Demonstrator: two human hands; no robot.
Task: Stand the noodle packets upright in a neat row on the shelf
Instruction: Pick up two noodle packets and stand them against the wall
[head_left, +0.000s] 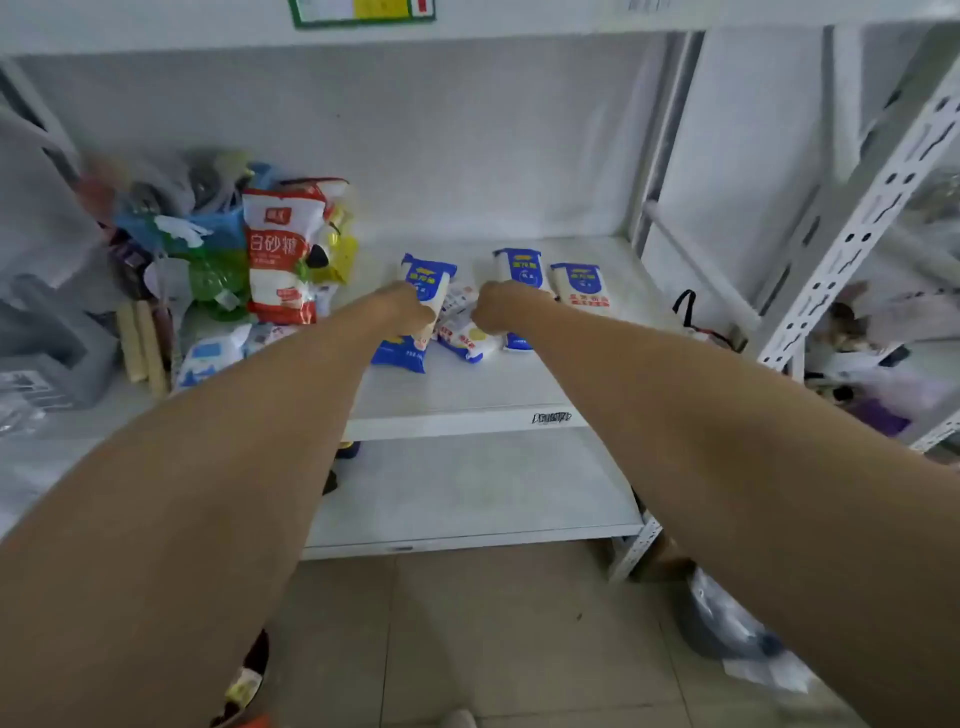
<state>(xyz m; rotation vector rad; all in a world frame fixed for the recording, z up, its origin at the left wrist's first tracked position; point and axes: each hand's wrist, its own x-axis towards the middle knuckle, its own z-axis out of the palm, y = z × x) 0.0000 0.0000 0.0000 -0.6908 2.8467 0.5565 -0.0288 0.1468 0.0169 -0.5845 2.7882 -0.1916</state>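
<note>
Several blue-and-white noodle packets sit on the white shelf (457, 384). My left hand (410, 306) is closed around one packet (426, 275), which stands tilted. My right hand (501, 309) grips a second packet (519, 267), held upright. A third packet (579, 286) stands upright just right of it, untouched. Between my hands another packet (465, 340) lies flat on the shelf, and a blue packet end (400, 353) lies below my left hand.
At the shelf's left stands a red-and-white sugar bag (280, 254) amid a pile of coloured bags and bottles (197, 249). A slotted metal upright (857, 228) borders the right side. A lower shelf (467, 499) and tiled floor lie beneath.
</note>
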